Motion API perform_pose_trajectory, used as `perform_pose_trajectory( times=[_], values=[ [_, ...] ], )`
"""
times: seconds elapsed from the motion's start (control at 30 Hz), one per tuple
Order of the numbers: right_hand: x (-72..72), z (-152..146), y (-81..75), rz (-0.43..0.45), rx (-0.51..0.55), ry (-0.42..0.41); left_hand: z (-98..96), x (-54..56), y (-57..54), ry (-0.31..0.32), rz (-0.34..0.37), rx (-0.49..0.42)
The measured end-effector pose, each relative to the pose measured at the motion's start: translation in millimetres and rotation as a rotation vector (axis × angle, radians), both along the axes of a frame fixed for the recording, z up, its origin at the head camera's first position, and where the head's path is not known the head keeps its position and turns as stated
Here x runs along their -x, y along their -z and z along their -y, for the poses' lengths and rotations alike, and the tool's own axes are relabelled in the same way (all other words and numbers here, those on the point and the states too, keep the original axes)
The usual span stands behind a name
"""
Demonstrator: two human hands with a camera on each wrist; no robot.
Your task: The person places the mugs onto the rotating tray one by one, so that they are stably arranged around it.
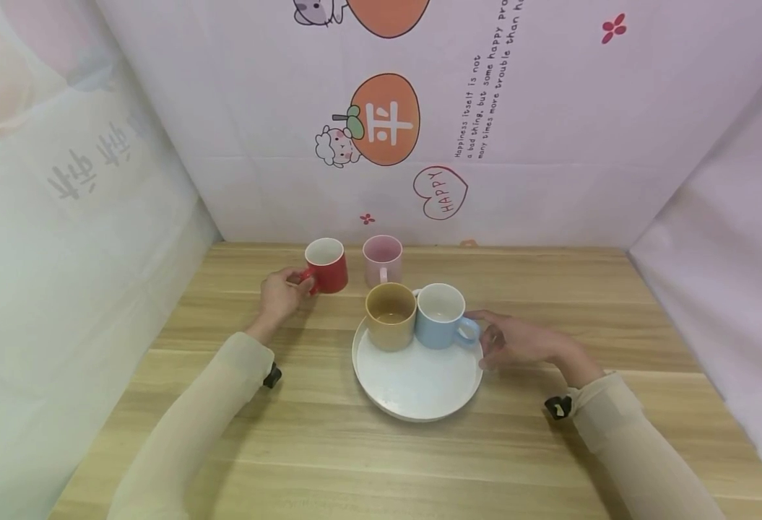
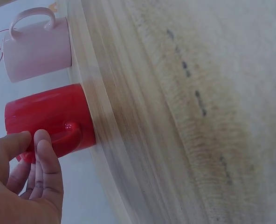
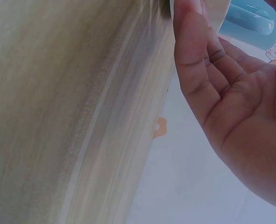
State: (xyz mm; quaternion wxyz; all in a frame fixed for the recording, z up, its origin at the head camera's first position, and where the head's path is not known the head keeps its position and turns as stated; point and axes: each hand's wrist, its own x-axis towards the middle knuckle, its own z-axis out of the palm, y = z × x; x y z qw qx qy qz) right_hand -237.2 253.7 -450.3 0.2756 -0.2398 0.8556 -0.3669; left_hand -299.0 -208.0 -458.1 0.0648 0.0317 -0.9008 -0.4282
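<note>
The left hand (image 1: pixel 283 295) pinches the handle of a red mug (image 1: pixel 331 273), its thumb and index finger meeting at the handle in the left wrist view. Just right of it stands a pink mug (image 1: pixel 383 260), handle facing the person. A yellow-brown mug (image 1: pixel 390 325) and a light-blue mug (image 1: pixel 439 321) stand side by side toward the back of a round white tray (image 1: pixel 420 390). At the tray's right rim is the right hand (image 1: pixel 517 338), loosely bent, its fingertips against the rim beside the blue mug's handle (image 3: pixel 250 22) and its thumb apart.
A wood-grain table (image 1: pixel 289 462) carries everything. Printed white cloth (image 1: pixel 550 144) hangs upright behind it, with more cloth along both sides. Dark straps show at the left cuff (image 1: pixel 273 375) and the right cuff (image 1: pixel 559 407).
</note>
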Motion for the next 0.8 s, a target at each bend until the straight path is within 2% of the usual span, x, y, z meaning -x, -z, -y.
perform_pose_trajectory(
  times=[0.23,0.57,0.8],
  values=[
    [0.2,0.0,1.5,-0.013,-0.002,-0.011,0.3,2.3,1.3,-0.005,-0.013,0.019],
    [-1.4,0.6,0.3,-0.023,-0.006,-0.007,-1.8,0.4,5.3,-0.025,-0.104,0.077],
    [-3.3,0.9,-2.7,-0.007,-0.009,0.009,-1.0,-1.2,7.7,-0.038,-0.131,0.06]
  ],
)
